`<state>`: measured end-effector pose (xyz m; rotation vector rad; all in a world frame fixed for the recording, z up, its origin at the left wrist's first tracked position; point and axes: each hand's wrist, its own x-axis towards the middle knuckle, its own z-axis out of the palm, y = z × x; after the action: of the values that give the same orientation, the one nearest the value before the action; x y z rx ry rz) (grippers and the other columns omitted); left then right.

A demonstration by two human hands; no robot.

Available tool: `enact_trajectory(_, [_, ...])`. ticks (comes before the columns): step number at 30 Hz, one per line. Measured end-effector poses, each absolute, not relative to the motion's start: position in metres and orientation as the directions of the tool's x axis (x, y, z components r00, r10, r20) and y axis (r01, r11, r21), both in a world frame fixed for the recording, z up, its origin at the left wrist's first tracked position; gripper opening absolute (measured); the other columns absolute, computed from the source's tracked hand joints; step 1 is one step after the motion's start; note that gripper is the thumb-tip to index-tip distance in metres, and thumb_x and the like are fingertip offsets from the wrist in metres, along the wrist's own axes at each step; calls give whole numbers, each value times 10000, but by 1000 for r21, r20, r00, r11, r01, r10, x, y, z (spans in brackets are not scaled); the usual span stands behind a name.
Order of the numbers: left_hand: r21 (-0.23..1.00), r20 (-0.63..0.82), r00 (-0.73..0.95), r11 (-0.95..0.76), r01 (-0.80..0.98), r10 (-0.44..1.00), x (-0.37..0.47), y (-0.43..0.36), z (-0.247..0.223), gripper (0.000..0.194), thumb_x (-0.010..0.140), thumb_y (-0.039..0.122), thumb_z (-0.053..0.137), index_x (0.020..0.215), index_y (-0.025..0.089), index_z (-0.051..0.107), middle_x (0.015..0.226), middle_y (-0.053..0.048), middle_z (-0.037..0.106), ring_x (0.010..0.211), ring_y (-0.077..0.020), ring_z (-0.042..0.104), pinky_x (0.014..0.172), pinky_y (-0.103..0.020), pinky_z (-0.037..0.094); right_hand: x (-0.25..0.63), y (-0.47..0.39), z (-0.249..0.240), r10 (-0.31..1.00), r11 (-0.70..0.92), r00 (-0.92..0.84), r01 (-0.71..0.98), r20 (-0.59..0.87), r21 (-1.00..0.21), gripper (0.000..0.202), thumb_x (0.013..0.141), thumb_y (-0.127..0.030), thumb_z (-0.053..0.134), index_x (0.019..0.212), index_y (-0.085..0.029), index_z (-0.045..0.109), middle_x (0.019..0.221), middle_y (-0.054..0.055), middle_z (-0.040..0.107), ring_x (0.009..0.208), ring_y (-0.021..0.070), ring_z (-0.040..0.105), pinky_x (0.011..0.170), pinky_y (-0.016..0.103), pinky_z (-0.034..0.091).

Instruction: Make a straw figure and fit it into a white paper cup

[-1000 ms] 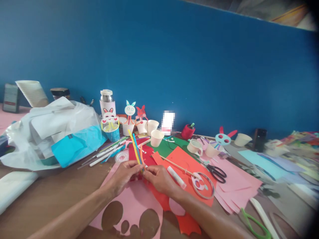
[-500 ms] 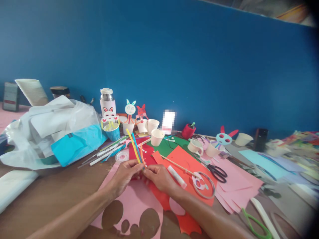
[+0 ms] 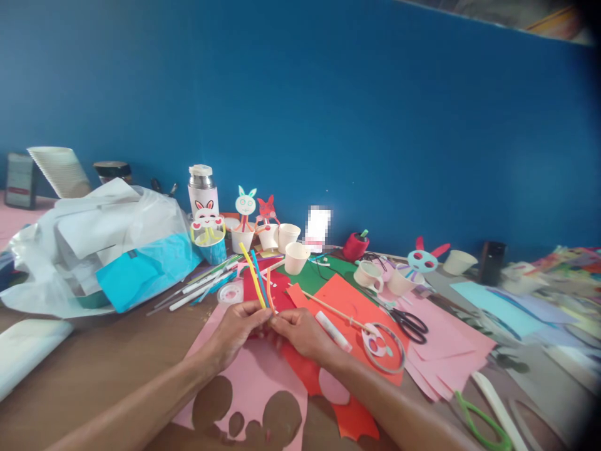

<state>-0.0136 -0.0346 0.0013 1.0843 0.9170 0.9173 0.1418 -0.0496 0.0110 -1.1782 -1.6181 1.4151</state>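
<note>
Yellow, blue and orange pipe cleaners (image 3: 258, 282) rise in a small fan from between my fingers. My left hand (image 3: 241, 326) pinches them near their lower ends with thumb and forefinger. Close against it, my right hand (image 3: 300, 332) is closed on the same bundle, its fingertips meeting the left ones. The lower ends are hidden behind the fingers. Beneath both hands lies a pink sheet (image 3: 248, 382) with round holes cut out. Under my right wrist is an orange sheet (image 3: 328, 294), with a glue stick (image 3: 333, 332) on it.
Paper cups (image 3: 297, 258) with rabbit figures stand along the blue wall. Black-handled scissors (image 3: 409, 326) rest to the right near a tape ring (image 3: 384, 347). At left are a plastic bag (image 3: 154, 213) and several markers (image 3: 201, 285). Green-handled scissors (image 3: 479, 423) lie front right.
The pipe cleaners have shifted very slightly to the right at their tops. Both hands keep their grip in nearly the same place.
</note>
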Motion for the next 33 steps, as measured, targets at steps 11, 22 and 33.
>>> enact_trajectory(11, [973,-150,317,197,-119,936,-13,-35,3,224,693,355,610,626,144,580,525,21,530,495,-94,449,496,-213,331,141,-49,13,915,-73,-387,119,-114,-990,393,767,-497,528,598,-151,603,567,3,589,489,95,513,520,217,408])
enact_trajectory(22, [972,-159,292,201,-121,943,-12,-36,6,247,688,373,608,572,158,574,473,27,506,454,-97,439,474,-220,317,141,-51,16,903,-142,-401,58,-154,-988,413,805,-481,468,609,-136,585,563,13,586,463,88,514,448,195,332])
enact_trajectory(33, [966,-162,326,217,-140,931,-12,-37,3,250,696,376,624,649,131,598,518,28,525,483,-79,424,489,-206,318,143,-51,9,938,10,-340,223,-68,-975,259,793,-316,525,597,-163,598,546,-21,566,513,91,514,508,190,397])
